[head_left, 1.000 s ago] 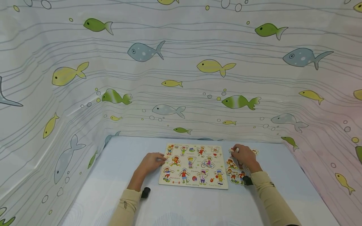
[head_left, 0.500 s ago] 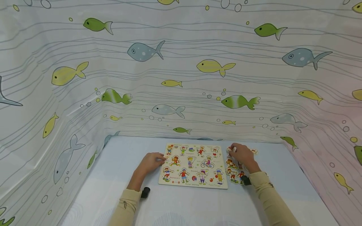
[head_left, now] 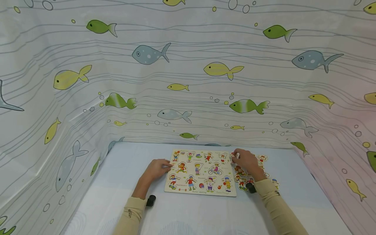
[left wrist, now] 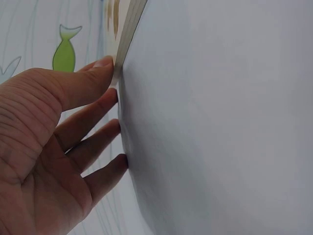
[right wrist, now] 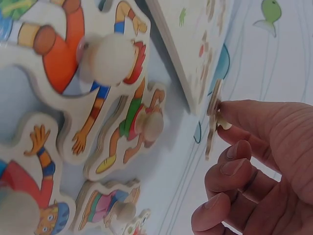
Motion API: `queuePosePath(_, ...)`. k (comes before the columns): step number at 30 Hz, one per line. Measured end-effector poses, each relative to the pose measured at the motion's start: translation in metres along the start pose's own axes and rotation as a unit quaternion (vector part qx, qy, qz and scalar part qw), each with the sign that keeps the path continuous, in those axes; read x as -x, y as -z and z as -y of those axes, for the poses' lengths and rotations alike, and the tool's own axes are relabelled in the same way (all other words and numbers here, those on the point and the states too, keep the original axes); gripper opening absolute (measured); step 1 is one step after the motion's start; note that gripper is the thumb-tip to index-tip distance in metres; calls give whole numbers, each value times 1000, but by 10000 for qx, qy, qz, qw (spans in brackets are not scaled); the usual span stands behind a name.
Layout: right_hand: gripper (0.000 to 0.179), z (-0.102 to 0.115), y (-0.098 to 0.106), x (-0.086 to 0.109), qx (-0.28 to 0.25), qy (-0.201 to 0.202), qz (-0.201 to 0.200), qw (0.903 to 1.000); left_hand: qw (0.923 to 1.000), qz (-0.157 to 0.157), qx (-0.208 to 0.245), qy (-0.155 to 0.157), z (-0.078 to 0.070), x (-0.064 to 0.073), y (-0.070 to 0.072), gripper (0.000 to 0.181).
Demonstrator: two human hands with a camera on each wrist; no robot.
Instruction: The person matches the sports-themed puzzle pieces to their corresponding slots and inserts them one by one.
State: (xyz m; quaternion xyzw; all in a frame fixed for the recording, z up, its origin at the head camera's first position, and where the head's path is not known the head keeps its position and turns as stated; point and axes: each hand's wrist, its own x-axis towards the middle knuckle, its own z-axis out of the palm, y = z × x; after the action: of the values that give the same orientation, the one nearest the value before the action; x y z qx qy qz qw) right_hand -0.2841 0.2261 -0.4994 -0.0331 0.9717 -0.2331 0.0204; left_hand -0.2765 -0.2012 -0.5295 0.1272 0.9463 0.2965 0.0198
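The puzzle board (head_left: pixel 218 179), pale with printed sports figures, lies flat on the table. At its left edge is my left hand (head_left: pixel 158 168); in the left wrist view the thumb rests against the board's edge and the other fingertips touch the white table surface. My right hand (head_left: pixel 247 161) is by the board's upper right corner. Between its thumb and index finger it pinches a wooden puzzle piece (right wrist: pixel 213 117) by its knob (right wrist: pixel 225 123). The piece stands on edge in the right wrist view, so its picture is hidden.
Several loose knobbed puzzle pieces (head_left: pixel 241 183) lie right of the board, partly under my right forearm; a runner piece (right wrist: pixel 131 128) is among them. A fish-patterned sheet (head_left: pixel 205 114) walls the table (head_left: pixel 132 150) at the back and sides.
My right hand has moved left from the loose pieces to the board's upper right corner, carrying the puzzle piece. My left hand stays at the board's left edge.
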Motion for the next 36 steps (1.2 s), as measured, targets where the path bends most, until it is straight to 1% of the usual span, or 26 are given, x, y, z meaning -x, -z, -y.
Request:
queuePosePath(4, 21, 6, -4, -1, -32, 58, 15, 10000, 10000, 0, 19, 6, 1, 0, 0, 14)
queuePosePath(10, 17, 12, -12, -4, 99, 157, 24, 9998, 10000, -11, 2, -28, 2, 0, -1, 14)
queuePosePath(20, 15, 27, -19, -9, 61, 504, -92, 9987, 10000, -22, -6, -64, 3, 0, 0, 14)
queuePosePath(27, 15, 39, -25, -12, 59, 432, -58, 9990, 10000, -42, 50, -59, 5, -1, -2, 13)
queuePosePath(32, 16, 47, -27, -13, 111, 488, 15, 9987, 9999, -41, 93, 39, 5, -1, -2, 13)
queuePosePath(36, 17, 56, -27, -12, 126, 535, 62, 9985, 10000, -45, 62, -4, 4, -2, -2, 12)
